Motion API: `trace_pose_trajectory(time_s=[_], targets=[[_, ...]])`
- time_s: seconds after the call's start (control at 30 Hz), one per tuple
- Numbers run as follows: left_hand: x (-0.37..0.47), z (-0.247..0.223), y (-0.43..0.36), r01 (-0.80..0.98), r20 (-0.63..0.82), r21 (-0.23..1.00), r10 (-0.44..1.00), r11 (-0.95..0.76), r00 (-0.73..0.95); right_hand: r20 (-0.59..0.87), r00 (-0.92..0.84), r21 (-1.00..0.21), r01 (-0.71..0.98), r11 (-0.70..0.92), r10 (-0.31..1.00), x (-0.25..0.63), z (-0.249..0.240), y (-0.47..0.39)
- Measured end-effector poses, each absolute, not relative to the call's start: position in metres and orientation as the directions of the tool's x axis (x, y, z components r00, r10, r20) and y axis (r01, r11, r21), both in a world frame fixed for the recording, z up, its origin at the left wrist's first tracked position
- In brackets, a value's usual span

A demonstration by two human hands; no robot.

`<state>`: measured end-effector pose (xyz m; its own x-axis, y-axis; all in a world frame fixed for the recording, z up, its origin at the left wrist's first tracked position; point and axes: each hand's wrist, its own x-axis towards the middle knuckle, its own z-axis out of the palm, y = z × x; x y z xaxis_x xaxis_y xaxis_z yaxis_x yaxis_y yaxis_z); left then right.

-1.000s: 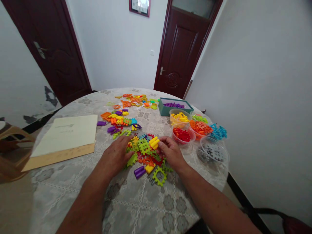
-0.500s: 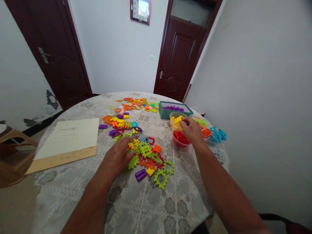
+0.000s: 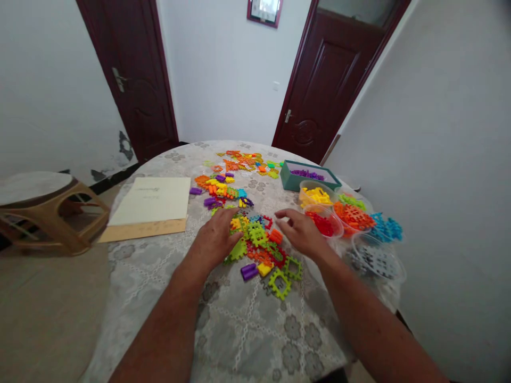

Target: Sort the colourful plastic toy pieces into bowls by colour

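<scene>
Mixed plastic pieces lie in a pile in front of me, among them a green square piece [image 3: 256, 234], an orange piece [image 3: 275, 236] and a purple piece [image 3: 249, 272]. My left hand [image 3: 215, 238] rests at the left edge of this pile, fingers apart, with nothing visible in it. At the right of the pile my right hand [image 3: 298, 230] hovers with thumb and fingers parted and holds nothing visible. Just beyond it stand a bowl of red pieces [image 3: 324, 223] and a bowl of yellow pieces [image 3: 316, 197].
A teal box [image 3: 291, 183] holds purple pieces. Bowls with orange pieces [image 3: 355, 216], blue pieces [image 3: 385, 227] and grey pieces [image 3: 377, 261] stand at the right. Paper sheets [image 3: 151, 201] lie at the left. A stool [image 3: 51, 213] stands beside the table.
My right hand has moved from the yellow bowl back to the pile, and its fingers have parted. My left hand stays by the pile. The view has turned left.
</scene>
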<state>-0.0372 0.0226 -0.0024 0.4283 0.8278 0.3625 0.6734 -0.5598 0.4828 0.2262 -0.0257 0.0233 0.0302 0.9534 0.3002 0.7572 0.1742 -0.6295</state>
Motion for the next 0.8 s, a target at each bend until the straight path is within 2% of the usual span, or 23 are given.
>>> trace_pose_trajectory(time_s=[0.07,0.2,0.37,0.5,0.63,0.8], targets=[[-0.038,-0.002,0.022,0.656,0.384,0.505,0.826,-0.561,0.412,0.27,-0.051,-0.538,0.82,0.194,0.962,0.2,0.006,-0.03],[-0.039,0.004,0.019,0.617,0.381,0.597,0.858,-0.513,0.345,0.198,-0.023,-0.396,0.913,0.101,0.98,0.177,-0.019,-0.03],[-0.035,0.004,0.016,0.586,0.35,0.643,0.869,-0.494,0.349,0.228,-0.062,-0.384,0.911,0.149,0.972,0.178,-0.028,-0.031],[-0.034,-0.002,0.017,0.574,0.333,0.654,0.868,-0.493,0.368,0.299,-0.057,-0.469,0.86,0.199,0.952,0.183,-0.031,-0.032],[-0.032,-0.003,0.017,0.532,0.334,0.676,0.856,-0.51,0.396,0.379,0.044,-0.64,0.734,0.228,0.924,0.188,-0.025,-0.036],[-0.026,0.0,0.012,0.465,0.34,0.689,0.815,-0.556,0.47,0.27,0.063,-0.856,0.472,0.21,0.961,0.182,-0.02,-0.045]])
